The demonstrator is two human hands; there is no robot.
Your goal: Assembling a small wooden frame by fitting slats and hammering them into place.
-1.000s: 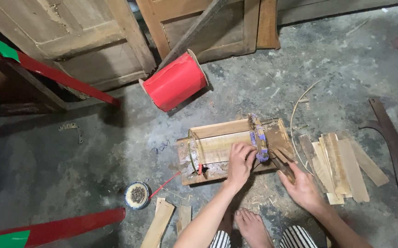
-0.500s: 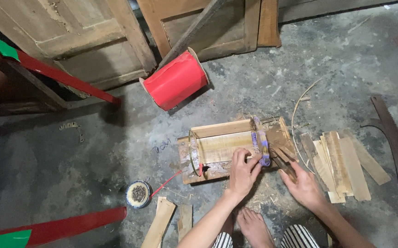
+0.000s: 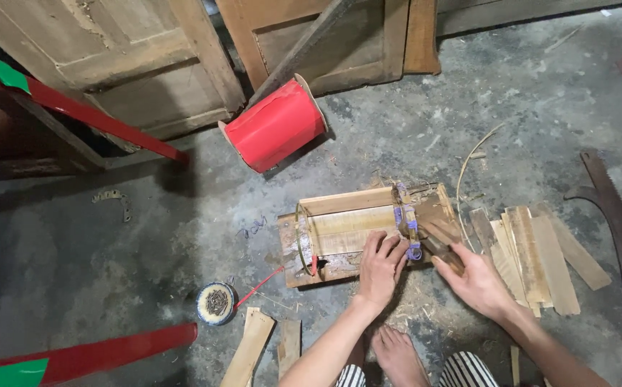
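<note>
Bound bundle of wooden slats pressed to the floor, a tool brought in at its right end.

Head view: the slat bundle [image 3: 357, 228] lies on the concrete floor [image 3: 468, 115], ringed by a bamboo hoop [image 3: 302, 236] and a purple binding [image 3: 405, 222]. The left hand [image 3: 381, 266] is spread flat on the slats, gripping nothing; the right hand [image 3: 477, 281] is closed around a dark tool handle [image 3: 441, 251]. A slip of the tool toward the left fingers is judged likely, since they rest just beside the binding. Loose slats [image 3: 533, 254] could be knocked aside.

A red spool [image 3: 276, 123] lay at eleven o'clock, a nail tin [image 3: 216, 303] at eight, a saw [image 3: 618, 229] at three.
</note>
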